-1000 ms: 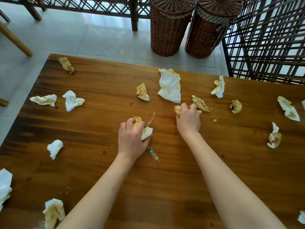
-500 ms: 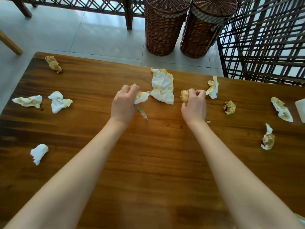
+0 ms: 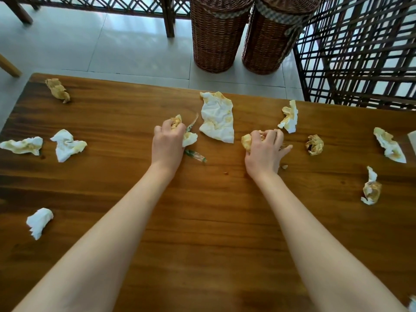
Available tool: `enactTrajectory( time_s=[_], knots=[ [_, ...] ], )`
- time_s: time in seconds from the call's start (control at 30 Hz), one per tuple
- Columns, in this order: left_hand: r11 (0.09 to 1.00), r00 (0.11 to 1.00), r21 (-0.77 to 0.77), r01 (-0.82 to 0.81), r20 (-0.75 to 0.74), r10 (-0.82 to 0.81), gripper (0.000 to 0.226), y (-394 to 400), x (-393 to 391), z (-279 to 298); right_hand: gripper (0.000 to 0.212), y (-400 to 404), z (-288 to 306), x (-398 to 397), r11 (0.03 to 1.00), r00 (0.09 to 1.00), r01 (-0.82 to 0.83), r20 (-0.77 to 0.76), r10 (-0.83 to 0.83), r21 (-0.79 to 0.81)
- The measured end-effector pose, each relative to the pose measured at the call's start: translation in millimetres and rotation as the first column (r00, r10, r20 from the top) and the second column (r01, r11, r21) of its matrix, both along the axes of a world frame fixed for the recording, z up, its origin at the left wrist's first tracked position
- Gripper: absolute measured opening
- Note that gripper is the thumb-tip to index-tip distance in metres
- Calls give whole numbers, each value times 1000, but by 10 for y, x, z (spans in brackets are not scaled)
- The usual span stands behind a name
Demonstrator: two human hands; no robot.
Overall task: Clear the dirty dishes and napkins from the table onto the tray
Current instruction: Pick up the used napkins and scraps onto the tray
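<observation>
Gripping: the left hand (image 3: 167, 146) clenches stained napkins (image 3: 183, 134) and a clear wrapper (image 3: 195, 155) near the table's middle.
Right hand: the right hand (image 3: 263, 152) curls around a yellowed wad (image 3: 247, 141), thumb stretched out.
Big napkin: a flat napkin (image 3: 217, 120) lies between the hands, farther back.
Loose napkins: crumpled napkins (image 3: 67, 145) lie scattered on the wooden table (image 3: 202, 221).
Floor: two wicker baskets (image 3: 216, 34) stand beyond.
</observation>
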State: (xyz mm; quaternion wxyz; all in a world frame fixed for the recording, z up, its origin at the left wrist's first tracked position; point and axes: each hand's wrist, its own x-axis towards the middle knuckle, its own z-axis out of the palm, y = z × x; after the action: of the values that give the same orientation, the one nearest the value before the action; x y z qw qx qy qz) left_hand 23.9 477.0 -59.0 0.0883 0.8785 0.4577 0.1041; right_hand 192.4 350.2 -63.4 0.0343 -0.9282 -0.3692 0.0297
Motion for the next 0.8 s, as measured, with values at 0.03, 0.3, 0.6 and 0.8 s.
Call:
enactTrajectory(
  time_s=[0.03, 0.3, 0.6, 0.8],
  knots=[
    [1000, 1000, 3, 0, 5, 0, 26, -18, -4, 13, 31, 1, -7, 2, 1000, 1000, -5, -23, 5, 12],
    [999, 1000, -48, 14, -5, -15, 31, -94, -148, 125, 26, -102, 95, 17, 995, 996, -6, -88, 15, 100],
    [997, 994, -73, 29, 111, -21, 37, -434, -352, 711, 26, -333, 738, -313, 969, 990, 19, -140, 16, 248],
    [993, 980, -63, 96, 180, -83, 39, -891, -567, 1145, 28, -689, 1068, -848, 947, 984, 40, -176, 17, 317]
  ],
)
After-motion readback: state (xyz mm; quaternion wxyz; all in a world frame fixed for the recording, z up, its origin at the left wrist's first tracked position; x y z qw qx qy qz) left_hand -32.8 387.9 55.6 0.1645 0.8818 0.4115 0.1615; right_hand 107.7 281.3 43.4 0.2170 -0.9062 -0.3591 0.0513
